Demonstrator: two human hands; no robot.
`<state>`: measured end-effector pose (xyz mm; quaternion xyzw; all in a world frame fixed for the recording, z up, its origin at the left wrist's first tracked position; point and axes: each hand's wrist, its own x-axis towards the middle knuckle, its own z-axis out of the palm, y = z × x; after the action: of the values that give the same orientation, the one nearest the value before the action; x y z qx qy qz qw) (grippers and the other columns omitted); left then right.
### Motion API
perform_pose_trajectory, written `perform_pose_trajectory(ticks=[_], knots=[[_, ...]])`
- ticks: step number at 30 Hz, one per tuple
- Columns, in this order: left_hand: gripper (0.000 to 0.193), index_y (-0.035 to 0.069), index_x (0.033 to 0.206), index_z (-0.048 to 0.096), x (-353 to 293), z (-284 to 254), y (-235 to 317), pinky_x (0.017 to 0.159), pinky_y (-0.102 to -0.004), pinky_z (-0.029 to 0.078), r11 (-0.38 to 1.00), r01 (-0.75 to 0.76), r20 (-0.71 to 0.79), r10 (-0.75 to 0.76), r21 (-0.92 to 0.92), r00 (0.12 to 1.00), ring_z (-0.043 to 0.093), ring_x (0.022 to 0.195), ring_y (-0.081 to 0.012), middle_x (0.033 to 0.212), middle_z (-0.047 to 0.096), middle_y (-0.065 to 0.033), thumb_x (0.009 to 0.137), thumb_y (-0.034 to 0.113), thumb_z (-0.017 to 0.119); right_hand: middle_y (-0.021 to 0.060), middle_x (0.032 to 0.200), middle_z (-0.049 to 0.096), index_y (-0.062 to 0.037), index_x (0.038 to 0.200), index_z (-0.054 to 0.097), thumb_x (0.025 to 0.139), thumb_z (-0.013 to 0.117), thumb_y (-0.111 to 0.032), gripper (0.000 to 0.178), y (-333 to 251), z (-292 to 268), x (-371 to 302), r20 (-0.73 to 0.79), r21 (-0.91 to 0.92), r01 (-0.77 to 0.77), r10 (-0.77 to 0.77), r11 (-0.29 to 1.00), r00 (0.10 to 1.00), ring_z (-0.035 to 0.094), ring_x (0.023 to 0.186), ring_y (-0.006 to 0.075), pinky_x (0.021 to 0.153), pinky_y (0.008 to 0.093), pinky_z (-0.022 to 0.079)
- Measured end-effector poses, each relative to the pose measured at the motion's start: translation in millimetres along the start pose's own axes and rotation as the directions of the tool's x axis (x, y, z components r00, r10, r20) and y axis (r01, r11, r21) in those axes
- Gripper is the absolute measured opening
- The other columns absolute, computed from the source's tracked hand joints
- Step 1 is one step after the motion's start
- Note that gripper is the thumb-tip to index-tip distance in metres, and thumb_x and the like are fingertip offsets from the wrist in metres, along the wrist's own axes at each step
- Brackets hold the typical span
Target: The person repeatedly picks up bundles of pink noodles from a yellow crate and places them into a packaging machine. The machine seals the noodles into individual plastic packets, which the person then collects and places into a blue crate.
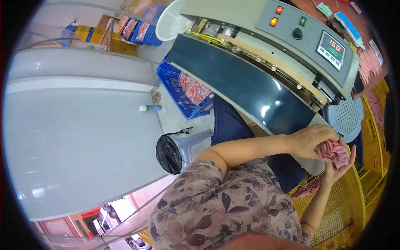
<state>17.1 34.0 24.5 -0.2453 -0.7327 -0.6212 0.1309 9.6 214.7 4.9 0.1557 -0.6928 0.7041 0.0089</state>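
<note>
Between my two hands is a bundle of small pink-and-white printed packets [333, 153], just off the right end of a band sealing machine [308, 54]. My left hand [310, 141] reaches across from the left, its fingers closed over the bundle's upper left side. From below, my right hand [338, 168] grips the bundle's lower right side with thumb and fingers. The machine's dark conveyor belt [241, 79] runs diagonally to a pale end plate near my left wrist. Parts of the bundle are hidden by my fingers.
A yellow perforated crate [352, 196] with pink packets stands below my hands. Beyond the belt, a blue basket [173, 89] holds clear bags of pink packets. A grey stool [193, 146] carrying a black mesh item and a pale blue perforated stool [345, 118] are nearby.
</note>
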Motion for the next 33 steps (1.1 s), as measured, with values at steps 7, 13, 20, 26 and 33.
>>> perform_pose_trajectory(ticks=[7,13,20,26,33], knots=[[0.059,0.004,0.118,0.041,-28.7,20.2,-29.1,0.088,-0.0379,0.037,0.988,0.149,0.086,-0.151,0.025,0.985,0.048,0.102,-0.0299,0.111,0.048,-0.0139,0.067,0.016,0.068,0.0132,0.115,0.046,-0.0005,0.128,0.034,0.063,0.078,-0.023,0.081,32.0,-16.5,-20.4,0.054,-0.179,-0.136,0.147,0.974,0.988,0.049,0.102,0.022,0.09,0.0326,0.039],[0.072,0.003,0.121,0.04,-3.7,-7.5,-13.6,0.089,-0.0382,0.037,0.993,0.106,0.155,-0.113,0.055,0.981,0.047,0.104,-0.03,0.113,0.047,-0.0151,0.06,0.02,0.074,0.0095,0.107,0.052,-0.002,0.111,0.05,0.053,0.08,-0.017,0.068,18.7,-15.2,3.1,0.134,-0.303,-0.164,0.212,0.939,0.968,0.05,0.101,0.0224,0.09,0.0335,0.039],[0.038,0.001,0.098,0.058,-29.8,4.2,-27.4,0.075,-0.0303,0.046,0.943,0.324,0.029,-0.327,0.075,0.945,0.058,0.086,-0.0224,0.094,0.06,-0.0116,0.062,0.0,0.07,0.01,0.102,0.058,-0.0038,0.106,0.054,0.053,0.082,-0.018,0.062,19.8,-18.2,10.8,0.252,-0.188,-0.01,0.058,0.982,0.966,0.055,0.095,0.0245,0.084,0.0336,0.043],[0.035,0.001,0.094,0.059,-20.3,1.3,-23.4,0.073,-0.0302,0.047,0.951,0.285,0.07,-0.295,0.123,0.953,0.059,0.086,-0.023,0.093,0.061,-0.0109,0.061,-0.003,0.07,0.0099,0.095,0.061,-0.0048,0.096,0.054,0.056,0.081,-0.015,0.05,17.5,-19.8,11.3,0.255,-0.195,0.196,-0.143,0.961,0.956,0.059,0.088,0.0246,0.078,0.0318,0.047],[0.021,0.0,0.083,0.057,-29.6,-7.1,-29.9,0.06,-0.0213,0.042,0.838,0.54,-0.134,-0.528,0.079,0.839,0.052,0.067,-0.011,0.076,0.055,-0.0021,0.067,0.003,0.07,0.0088,0.094,0.061,-0.0028,0.099,0.05,0.06,0.08,-0.014,0.051,10.6,-13.7,9.3,0.119,-0.277,-0.237,0.278,0.931,0.953,0.058,0.088,0.012,0.078,0.0278,0.046]])
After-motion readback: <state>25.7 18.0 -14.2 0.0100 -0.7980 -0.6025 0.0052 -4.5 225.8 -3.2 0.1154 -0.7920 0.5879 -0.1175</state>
